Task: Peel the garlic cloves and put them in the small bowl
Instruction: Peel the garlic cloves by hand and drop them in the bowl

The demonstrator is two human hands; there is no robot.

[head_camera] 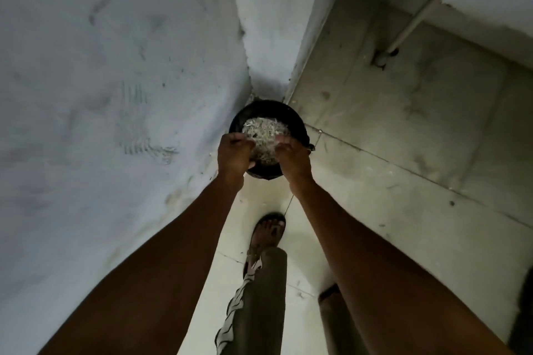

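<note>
Forearms outstretched, left hand (234, 153) and right hand (294, 157) apart, fingers curled, over black bin (294, 121) of pale papery scraps (264, 131), seemingly discarding peelings; contents of grips indiscernible.

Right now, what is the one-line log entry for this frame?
left hand: grips rim of round black container | right hand: on opposite rim | contents: pale papery scraps | setting: tiled floor

The head camera is looking steeply down past outstretched arms at the tiled floor (403, 153), close to a wall (101, 95) filling nine o'clock; only this one view.
</note>
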